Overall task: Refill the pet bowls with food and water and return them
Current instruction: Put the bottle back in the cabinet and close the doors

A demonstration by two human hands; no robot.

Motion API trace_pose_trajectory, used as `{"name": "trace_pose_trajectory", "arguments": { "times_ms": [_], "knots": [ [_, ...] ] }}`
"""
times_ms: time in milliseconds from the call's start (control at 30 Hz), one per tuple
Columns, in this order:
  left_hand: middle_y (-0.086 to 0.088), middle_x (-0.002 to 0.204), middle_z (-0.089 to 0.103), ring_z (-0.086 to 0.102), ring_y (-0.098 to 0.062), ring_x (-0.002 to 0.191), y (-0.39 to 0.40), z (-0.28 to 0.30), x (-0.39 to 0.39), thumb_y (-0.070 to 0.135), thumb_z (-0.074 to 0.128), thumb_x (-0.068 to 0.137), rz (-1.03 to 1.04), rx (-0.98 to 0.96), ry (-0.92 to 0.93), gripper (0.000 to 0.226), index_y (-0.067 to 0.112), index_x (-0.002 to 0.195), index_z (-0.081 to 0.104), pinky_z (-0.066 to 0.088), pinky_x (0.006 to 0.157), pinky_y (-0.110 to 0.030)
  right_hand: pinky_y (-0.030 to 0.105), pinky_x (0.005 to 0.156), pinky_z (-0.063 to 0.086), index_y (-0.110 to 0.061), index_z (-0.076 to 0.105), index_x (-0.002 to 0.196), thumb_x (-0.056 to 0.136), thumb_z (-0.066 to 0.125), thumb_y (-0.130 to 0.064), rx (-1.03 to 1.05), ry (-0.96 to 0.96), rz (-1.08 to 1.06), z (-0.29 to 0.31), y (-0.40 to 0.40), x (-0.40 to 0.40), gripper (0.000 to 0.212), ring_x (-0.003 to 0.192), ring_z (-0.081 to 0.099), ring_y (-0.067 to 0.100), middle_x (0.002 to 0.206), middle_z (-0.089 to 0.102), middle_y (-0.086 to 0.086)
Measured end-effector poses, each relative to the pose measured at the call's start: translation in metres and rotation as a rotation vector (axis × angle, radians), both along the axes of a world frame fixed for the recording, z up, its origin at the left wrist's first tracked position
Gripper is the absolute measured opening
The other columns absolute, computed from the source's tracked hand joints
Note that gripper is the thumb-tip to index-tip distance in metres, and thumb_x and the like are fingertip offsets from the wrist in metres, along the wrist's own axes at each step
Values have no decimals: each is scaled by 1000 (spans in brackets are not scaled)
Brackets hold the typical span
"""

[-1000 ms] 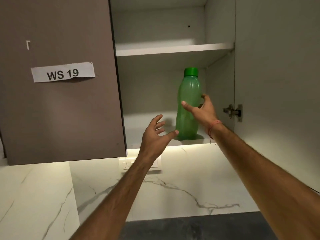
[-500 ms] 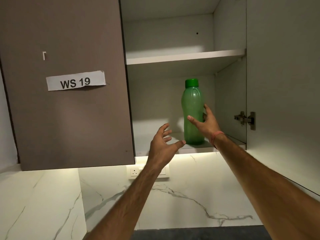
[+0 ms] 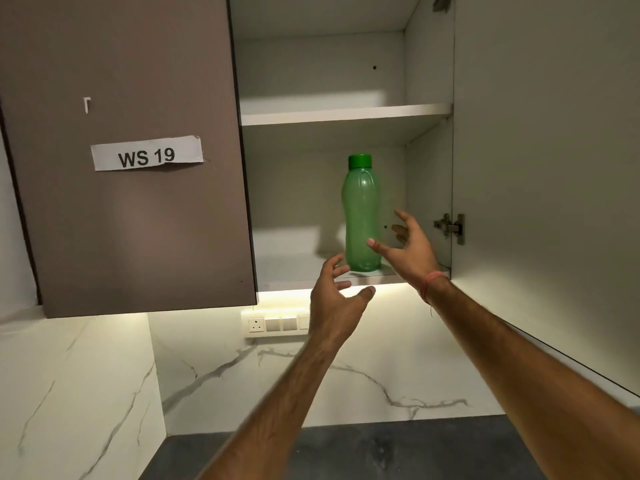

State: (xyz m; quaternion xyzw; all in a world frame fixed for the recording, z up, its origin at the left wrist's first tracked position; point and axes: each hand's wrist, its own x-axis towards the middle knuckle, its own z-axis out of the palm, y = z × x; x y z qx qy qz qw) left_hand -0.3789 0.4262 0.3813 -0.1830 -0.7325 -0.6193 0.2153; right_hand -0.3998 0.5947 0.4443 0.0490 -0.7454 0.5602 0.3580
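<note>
While the green bottle [image 3: 360,216] stands on the cabinet shelf [image 3: 298,271], right hand [image 3: 408,251] and left hand [image 3: 336,303] hover beside it, fingers spread, gripping nothing.

**Bottle on the lower shelf, my hands in front of it**

In the middle of the frame I see the bottle [image 3: 361,216] standing upright on the lower shelf [image 3: 294,268] of the cabinet, toward its right side. The upper shelf [image 3: 346,114] sits above it. My right hand [image 3: 407,249] is just right of the bottle's base; my left hand [image 3: 334,303] is below the shelf edge. The shut door [image 3: 131,220] fills the upper left, the swung-out door [image 3: 547,168] the right. The socket strip [image 3: 277,323] lies lower centre, under the cabinet.
</note>
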Motion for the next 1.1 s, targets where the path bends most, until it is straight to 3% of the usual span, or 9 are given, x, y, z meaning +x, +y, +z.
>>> {"name": "trace_pose_trajectory", "arguments": {
  "times_ms": [400, 567, 733, 967, 1100],
  "knots": [
    [20, 131, 60, 64, -8, 116, 0, -2, 105, 28, 91, 87, -25, -35, -42, 84, 30, 158, 46, 59, 99, -34, 39, 111, 48, -25, 43, 159, 94, 83, -35, 123, 79, -69, 16, -17, 111, 77, 139, 55, 23, 153, 57, 7],
    [21, 133, 60, 65, -8, 116, 2, -5, 163, 31, 91, 86, -62, -52, -41, 84, 32, 157, 45, 60, 105, -45, 43, 116, 49, -29, 45, 156, 95, 81, -37, 155, 123, -123, 25, -24, 170, 72, 136, 55, 18, 151, 58, 1],
    [13, 145, 64, 65, -10, 119, 3, -12, 226, 32, 90, 86, -101, -51, -62, 83, 33, 157, 46, 59, 106, -41, 52, 115, 51, -30, 41, 159, 97, 76, -29, 292, 119, -295, 23, -30, 230, 72, 140, 56, 26, 157, 55, 2],
    [9, 150, 62, 65, -13, 126, 9, -4, 305, 32, 90, 88, -135, -90, -62, 85, 31, 160, 45, 58, 108, -41, 49, 131, 27, -18, 36, 164, 97, 72, -26, 559, 170, -597, 43, -13, 305, 76, 161, 28, 30, 168, 41, 8],
    [9, 150, 61, 63, -13, 126, 10, 3, 332, 32, 90, 90, -141, -88, -48, 83, 31, 159, 45, 58, 107, -38, 58, 133, 18, -19, 37, 160, 94, 70, -31, 707, 236, -824, 61, 6, 338, 75, 164, 16, 35, 170, 32, 14]
  ]
}}
